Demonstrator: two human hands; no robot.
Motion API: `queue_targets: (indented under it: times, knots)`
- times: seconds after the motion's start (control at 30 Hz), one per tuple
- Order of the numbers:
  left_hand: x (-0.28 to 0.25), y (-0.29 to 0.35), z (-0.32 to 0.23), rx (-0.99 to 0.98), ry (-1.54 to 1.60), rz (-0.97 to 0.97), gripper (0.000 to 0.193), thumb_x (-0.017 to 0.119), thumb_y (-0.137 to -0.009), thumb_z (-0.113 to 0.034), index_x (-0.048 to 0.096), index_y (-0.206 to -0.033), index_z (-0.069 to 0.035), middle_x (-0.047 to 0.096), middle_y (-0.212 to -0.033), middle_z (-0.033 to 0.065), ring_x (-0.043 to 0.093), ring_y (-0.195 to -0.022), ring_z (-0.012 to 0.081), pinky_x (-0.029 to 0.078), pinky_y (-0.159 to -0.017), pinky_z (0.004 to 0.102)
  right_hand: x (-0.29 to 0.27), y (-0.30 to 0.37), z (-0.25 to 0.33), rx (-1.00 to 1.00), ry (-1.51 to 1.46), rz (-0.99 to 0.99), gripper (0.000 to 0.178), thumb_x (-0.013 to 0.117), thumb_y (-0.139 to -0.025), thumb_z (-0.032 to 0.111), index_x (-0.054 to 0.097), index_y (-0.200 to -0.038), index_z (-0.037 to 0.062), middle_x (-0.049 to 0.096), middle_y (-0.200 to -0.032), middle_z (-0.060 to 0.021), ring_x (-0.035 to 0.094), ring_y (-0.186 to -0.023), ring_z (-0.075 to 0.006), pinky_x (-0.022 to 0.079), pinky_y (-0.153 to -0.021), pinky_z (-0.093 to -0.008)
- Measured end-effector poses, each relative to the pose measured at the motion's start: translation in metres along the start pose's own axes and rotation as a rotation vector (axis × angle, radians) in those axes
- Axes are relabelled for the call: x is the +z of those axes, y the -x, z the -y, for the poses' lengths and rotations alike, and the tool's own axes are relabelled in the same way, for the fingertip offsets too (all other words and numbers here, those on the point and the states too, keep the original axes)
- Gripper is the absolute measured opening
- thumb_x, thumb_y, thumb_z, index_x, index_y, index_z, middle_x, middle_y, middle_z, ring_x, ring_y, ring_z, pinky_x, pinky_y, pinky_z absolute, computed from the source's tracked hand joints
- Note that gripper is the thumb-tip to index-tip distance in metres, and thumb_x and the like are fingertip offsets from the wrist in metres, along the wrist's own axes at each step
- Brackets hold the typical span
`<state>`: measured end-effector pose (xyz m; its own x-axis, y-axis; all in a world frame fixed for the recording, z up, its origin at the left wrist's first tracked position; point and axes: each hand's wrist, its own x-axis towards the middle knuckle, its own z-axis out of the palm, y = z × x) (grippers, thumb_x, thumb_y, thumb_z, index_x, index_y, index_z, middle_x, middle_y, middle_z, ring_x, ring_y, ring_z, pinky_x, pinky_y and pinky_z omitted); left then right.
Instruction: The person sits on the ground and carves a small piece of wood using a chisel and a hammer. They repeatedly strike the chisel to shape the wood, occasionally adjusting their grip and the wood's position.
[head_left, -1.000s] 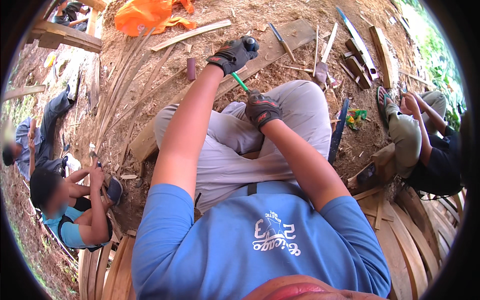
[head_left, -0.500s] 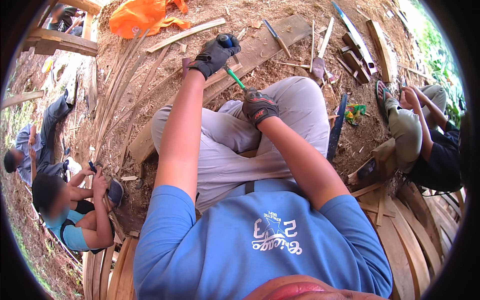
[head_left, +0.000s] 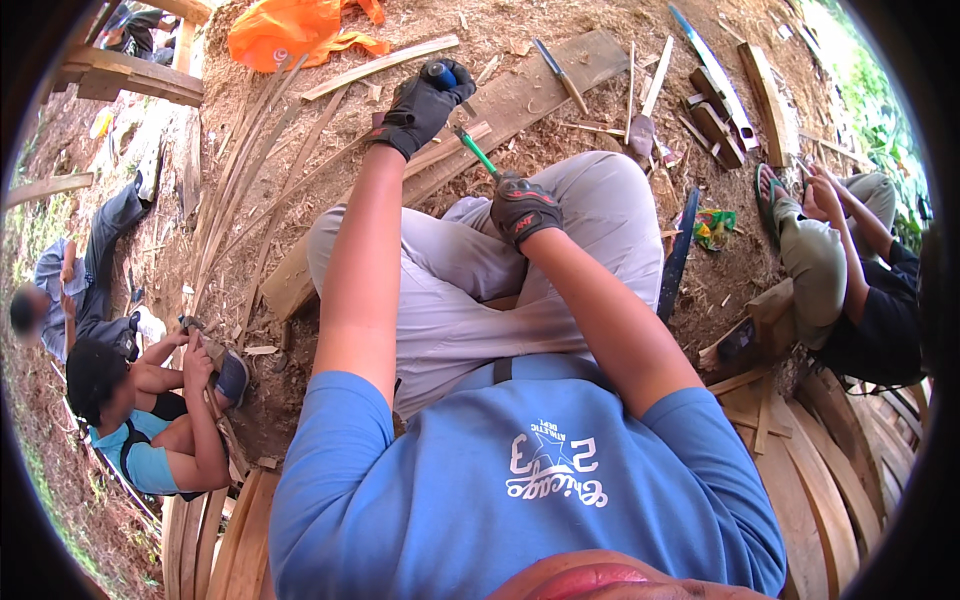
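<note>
left hand (head_left: 420, 108) in a black glove, fingers wrapped round a dark blue handle (head_left: 438, 72), its rounded end showing at the top of the fist. remainder of that tool hidden by the hand; kind cannot be told. right hand (head_left: 525, 208), also gloved, closed on a slim green tool (head_left: 477, 152), low over the far side of the crossed legs in grey trousers (head_left: 440, 305). green shaft slants up and left out of the fist, its far end just beside the left hand, apart from it.

under the shaft, a pale strip of wood (head_left: 432, 156); whether the tool's end touches it, cannot tell. a broad plank (head_left: 590, 62) runs from near the knees away to the upper right. a knife (head_left: 562, 78) lies across it, handle toward the wearer. small reddish-brown object (head_left: 377, 118) by the left wrist, partly covered.

farther right: two dark wooden blocks (head_left: 716, 138) beside a long blade (head_left: 712, 75), blue at one end. upper left, an orange sheet (head_left: 285, 38), crumpled on ground strewn with shavings.

others nearby: a person in a turquoise shirt (head_left: 155, 465) seated left, both hands raised near the knees; a person in a dark shirt (head_left: 870, 325) seated right.
</note>
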<state>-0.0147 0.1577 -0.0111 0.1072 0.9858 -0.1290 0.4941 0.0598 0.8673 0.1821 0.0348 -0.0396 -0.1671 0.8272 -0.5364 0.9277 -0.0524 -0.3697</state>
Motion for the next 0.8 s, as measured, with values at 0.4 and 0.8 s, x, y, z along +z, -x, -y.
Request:
queue_targets:
  times: [0.4, 0.8]
  knots:
    - [0.017, -0.007, 0.017, 0.006, -0.096, 0.029, 0.010, 0.074, -0.092, -0.008, 0.067, -0.098, -0.007, 0.069, -0.094, 0.0013, 0.063, -0.090, 0.0142, 0.053, -0.086, 0.0323, 0.004, -0.004, -0.005, 0.002, -0.052, -0.015, 0.036, 0.042, -0.105, 0.028, 0.064, -0.118, 0.0022, 0.073, -0.113, -0.0269, 0.071, -0.106, -0.0450, 0.056, -0.091, -0.0539]
    - [0.021, -0.003, 0.019, 0.036, 0.000, 0.053, 0.008, 0.073, -0.092, -0.006, 0.067, -0.097, -0.008, 0.070, -0.094, 0.0005, 0.063, -0.090, 0.0138, 0.053, -0.087, 0.0323, -0.005, -0.001, -0.001, 0.021, -0.051, 0.037, 0.036, 0.041, -0.104, 0.023, 0.065, -0.125, 0.0049, 0.073, -0.120, -0.0241, 0.071, -0.111, -0.0417, 0.055, -0.096, -0.0520]
